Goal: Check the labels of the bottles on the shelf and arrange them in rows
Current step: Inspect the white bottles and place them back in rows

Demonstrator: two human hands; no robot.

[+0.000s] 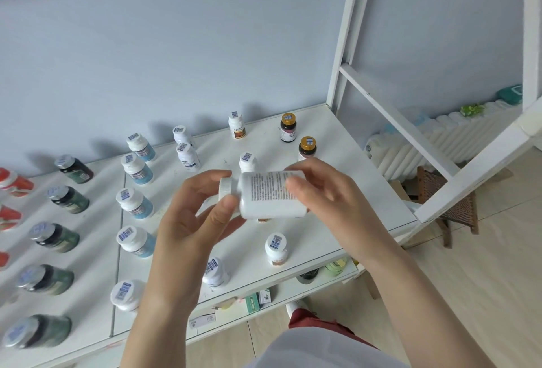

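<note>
A white bottle [269,196] lies on its side in the air above the white shelf [352,162], its printed label facing me and its ribbed cap pointing left. My left hand [199,215] grips the cap end, thumb across the bottle's shoulder. My right hand [319,191] holds the base end, fingers curled over the label. Under the hands, more white bottles stand loose on the shelf, such as one [276,249] near the front edge and one [215,272] by my left wrist.
A row of blue-labelled bottles [137,203] and a row of dark green bottles [55,238] run front to back on the left; red-capped ones [14,183] sit at the far left. Two amber gold-capped bottles [289,127] stand at the back right. A white frame post [343,45] rises at the shelf's right corner.
</note>
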